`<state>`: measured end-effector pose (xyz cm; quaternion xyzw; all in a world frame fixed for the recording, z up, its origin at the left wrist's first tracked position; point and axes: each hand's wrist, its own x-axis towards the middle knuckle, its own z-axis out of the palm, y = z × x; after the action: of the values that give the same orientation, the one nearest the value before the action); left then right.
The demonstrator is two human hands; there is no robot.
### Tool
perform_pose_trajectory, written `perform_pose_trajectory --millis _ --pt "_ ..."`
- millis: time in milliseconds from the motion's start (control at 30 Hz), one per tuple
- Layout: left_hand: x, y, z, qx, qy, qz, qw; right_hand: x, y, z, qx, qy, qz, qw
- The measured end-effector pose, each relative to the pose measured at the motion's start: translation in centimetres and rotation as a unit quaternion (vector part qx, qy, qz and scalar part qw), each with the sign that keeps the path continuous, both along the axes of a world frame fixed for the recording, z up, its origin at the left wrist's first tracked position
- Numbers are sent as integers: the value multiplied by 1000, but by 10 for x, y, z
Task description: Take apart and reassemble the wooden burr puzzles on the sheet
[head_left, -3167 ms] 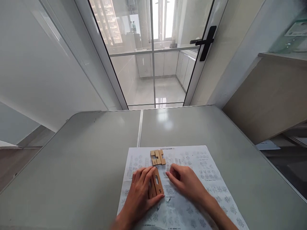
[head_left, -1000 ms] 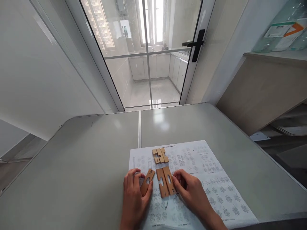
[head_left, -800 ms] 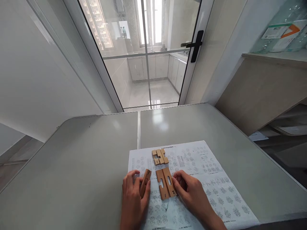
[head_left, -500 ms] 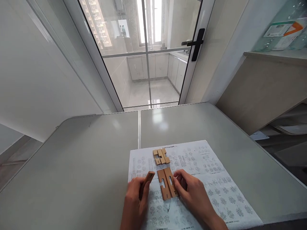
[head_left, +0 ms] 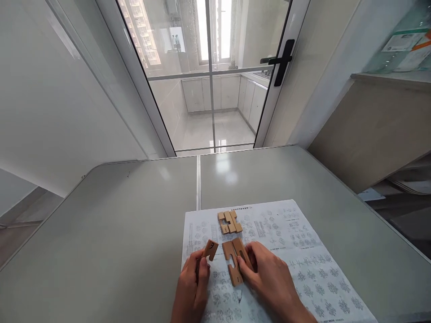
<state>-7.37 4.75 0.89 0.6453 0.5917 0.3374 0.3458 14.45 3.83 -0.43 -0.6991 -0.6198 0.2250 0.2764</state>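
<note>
My left hand [head_left: 194, 280] grips a notched wooden puzzle piece [head_left: 211, 248], whose marked end points up from the fingers. A second notched puzzle piece, marked 1 [head_left: 233, 264], lies flat on the printed sheet [head_left: 303, 233]. Against its right side is a slotted puzzle piece [head_left: 241, 249], held between the thumb and fingers of my right hand [head_left: 267, 269]; its lower part is hidden by the thumb. Farther up the sheet, several smaller, lighter wooden pieces [head_left: 230, 221] lie side by side.
The sheet, printed with small diagrams, lies on a grey table [head_left: 141, 224] with a pale seam. Beyond the far edge stands a glass door with a black handle [head_left: 283, 63]. A shelf [head_left: 387, 77] with plastic-wrapped bottles is at the right.
My left hand has turned its piece so the marked face and a notch show. My right thumb has moved over the slotted piece and now grips it. The view has shifted slightly.
</note>
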Motion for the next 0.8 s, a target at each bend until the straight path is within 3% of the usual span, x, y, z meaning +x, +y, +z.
perform_pose_trajectory --millis 100,233,367,467,600,800 --pt "-2 1 6 -32 -18 -7 999 1 -1 2 -1 29 2 1000" --pt "-2 6 18 -58 -50 -90 993 5 -5 10 -21 189 9 982" --pt "8 6 26 -88 -77 -110 987 2 -10 18 -66 403 -12 913" --pt "20 2 23 -112 -103 -90 984 -7 -13 16 -92 491 -33 866" --pt "29 -4 12 -156 -179 -63 969 -18 -15 3 -49 466 -59 881" --pt "32 -10 11 -110 -155 -25 982 -22 -21 -6 -8 365 -24 931"
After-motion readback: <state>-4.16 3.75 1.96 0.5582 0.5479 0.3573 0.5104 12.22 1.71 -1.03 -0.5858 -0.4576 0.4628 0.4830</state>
